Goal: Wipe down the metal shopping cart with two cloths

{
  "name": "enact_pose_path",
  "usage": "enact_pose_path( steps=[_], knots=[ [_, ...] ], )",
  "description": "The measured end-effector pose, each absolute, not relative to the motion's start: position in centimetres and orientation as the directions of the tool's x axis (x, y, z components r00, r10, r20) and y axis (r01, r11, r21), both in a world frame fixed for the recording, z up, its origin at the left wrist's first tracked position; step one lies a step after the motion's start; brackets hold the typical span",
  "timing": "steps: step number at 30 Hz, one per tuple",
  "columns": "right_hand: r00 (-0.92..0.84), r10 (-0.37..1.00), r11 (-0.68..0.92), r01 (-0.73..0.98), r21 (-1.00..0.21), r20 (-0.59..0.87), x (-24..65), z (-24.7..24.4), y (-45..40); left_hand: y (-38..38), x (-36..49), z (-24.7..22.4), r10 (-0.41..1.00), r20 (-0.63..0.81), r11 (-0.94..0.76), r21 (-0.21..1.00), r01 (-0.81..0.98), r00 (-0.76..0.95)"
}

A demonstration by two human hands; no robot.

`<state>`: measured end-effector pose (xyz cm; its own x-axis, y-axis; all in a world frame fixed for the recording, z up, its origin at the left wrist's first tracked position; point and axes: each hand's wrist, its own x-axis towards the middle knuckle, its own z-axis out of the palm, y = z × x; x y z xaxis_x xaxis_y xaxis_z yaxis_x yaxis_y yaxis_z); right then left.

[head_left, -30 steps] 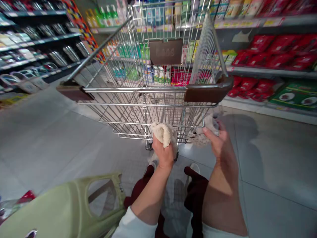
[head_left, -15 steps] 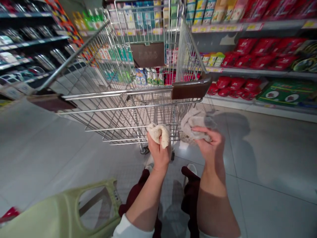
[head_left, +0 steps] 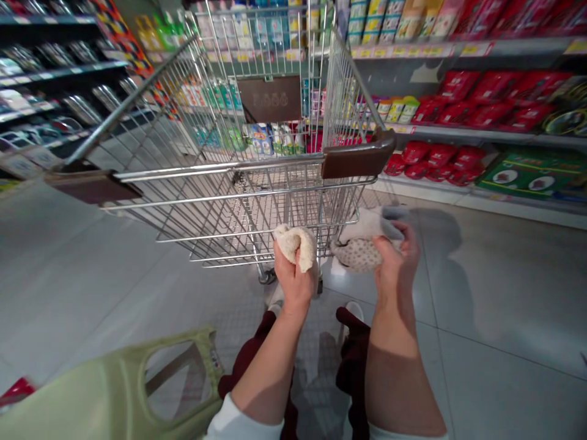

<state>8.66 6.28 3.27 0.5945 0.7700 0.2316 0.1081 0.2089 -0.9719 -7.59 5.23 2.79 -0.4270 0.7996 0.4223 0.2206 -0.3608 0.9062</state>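
Both hands are taken up with soft fabric, neither of them spread free. Across the back runs a grey metal shelf (head_left: 481,134) stacked with red packs (head_left: 428,110). Before it stands a silver wire shopping cart (head_left: 220,168) with brown plastic corner guards (head_left: 356,162), and at lower left a pale green plastic stool (head_left: 96,382) with a cut-out side. Cart and stool sit just where they were half a second ago.

The change is at the right hand (head_left: 397,260). It now has its thumb on the near side of a floppy light-grey fabric piece (head_left: 364,225) and its fingers at the far edge, where earlier the fingers lay across the grey face. A beige, dark-spotted fabric part (head_left: 360,256) has come plainly into sight underneath, just beside the cart's near right corner; whether it is joined to the grey cannot be told. This looks like a shifted grip that leaves more fabric spread out.

Smallest is the cream, fleecy bundle (head_left: 308,247), folded over in the left hand's (head_left: 293,281) unchanged fist. It overlaps the cart's lower bars in view; contact cannot be told.
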Motion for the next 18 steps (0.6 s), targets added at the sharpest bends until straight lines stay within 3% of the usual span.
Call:
enact_pose_path(
  steps=[2, 4, 6, 8, 10, 15, 18],
  knots=[
    [0.488, 0.855, 0.173, 0.053, -0.984, 0.176, 7.2, 3.5, 6.4, 5.2, -7.5, 2.9, 0.800, 0.415, -0.355, 0.910, 0.216, -0.433],
    [0.381, 0.917, 0.030, 0.222, -0.975, 0.115, 6.7, 3.7, 6.4, 5.2, -7.5, 3.1, 0.799, 0.410, -0.348, 0.912, 0.217, -0.439],
    [0.294, 0.955, -0.109, 0.448, -0.887, 0.031, 7.2, 4.0, 6.2, 5.2, -7.6, 3.2, 0.800, 0.407, -0.339, 0.913, 0.227, -0.442],
    [0.232, 0.972, -0.166, 0.562, -0.810, -0.038, 8.2, 4.3, 6.0, 5.2, -7.6, 3.2, 0.797, 0.411, -0.339, 0.911, 0.236, -0.443],
    [0.216, 0.976, -0.147, 0.549, -0.823, -0.030, 8.9, 4.5, 5.6, 5.2, -7.7, 3.2, 0.790, 0.420, -0.350, 0.907, 0.234, -0.446],
    [0.283, 0.941, 0.101, 0.294, -0.951, 0.187, 7.3, 4.7, 5.1, 5.2, -8.0, 2.8, 0.799, 0.405, -0.338, 0.914, 0.225, -0.444],
    [0.379, 0.887, 0.089, 0.421, -0.903, 0.264, 5.8, 4.4, 5.3, 5.2, -8.2, 2.7, 0.806, 0.399, -0.338, 0.916, 0.215, -0.438]
  ],
)
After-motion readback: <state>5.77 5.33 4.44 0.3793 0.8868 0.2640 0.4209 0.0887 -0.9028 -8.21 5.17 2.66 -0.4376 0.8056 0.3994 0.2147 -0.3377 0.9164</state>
